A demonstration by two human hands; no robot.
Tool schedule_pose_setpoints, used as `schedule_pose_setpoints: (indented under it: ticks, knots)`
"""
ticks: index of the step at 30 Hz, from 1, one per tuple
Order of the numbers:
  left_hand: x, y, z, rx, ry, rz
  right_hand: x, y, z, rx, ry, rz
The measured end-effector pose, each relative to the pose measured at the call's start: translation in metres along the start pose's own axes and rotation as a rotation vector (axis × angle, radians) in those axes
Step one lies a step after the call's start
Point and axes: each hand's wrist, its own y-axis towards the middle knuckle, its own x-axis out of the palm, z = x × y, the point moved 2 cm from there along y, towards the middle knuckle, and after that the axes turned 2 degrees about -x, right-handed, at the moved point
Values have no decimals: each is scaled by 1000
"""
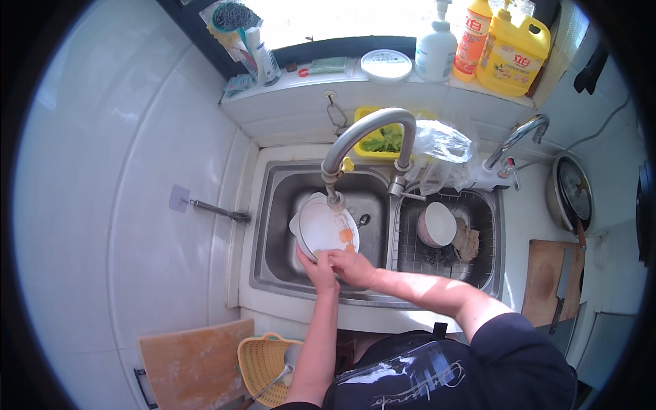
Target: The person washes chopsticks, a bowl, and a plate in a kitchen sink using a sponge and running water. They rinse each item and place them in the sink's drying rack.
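Note:
Over the left steel sink basin [377, 246], my left hand [319, 269] holds the near left rim of a white bowl [320, 225]. My right hand [351, 266] is at the bowl's near rim, its fingers bent close to my left fingers; whether they pinch something small is unclear. Orange pieces [346, 236] lie in the bowl, under the head of the curved steel faucet [335, 201]. Beneath this bowl shows the edge of another white dish [293, 224]. A small spoon [364, 220] rests on the basin floor to the right.
The right basin's wire rack [410, 251] holds a pink-and-white bowl [438, 225], a brown cloth [466, 241] and a dark scourer [438, 254]. Behind are a yellow basket [365, 151] of greens and plastic bags [443, 143]. A cleaver [564, 279] lies on a cutting board [543, 277] at right.

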Motion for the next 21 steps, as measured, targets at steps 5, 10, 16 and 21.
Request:
schedule_pose_setpoints:
  ticks: [5, 10, 16, 21]
  knots:
    - [-19, 12, 16, -364, -29, -247, -23, -10, 54, -381, -286, 65]
    - [-10, 5, 18, -380, -54, -177, -34, -8, 47, -263, -279, -154]
    - [-5, 3, -1, -212, -193, -89, 4, -7, 1, -15, -19, -47]
    - [-19, 13, 18, -385, -122, -309, -38, -8, 53, -472, -357, 54]
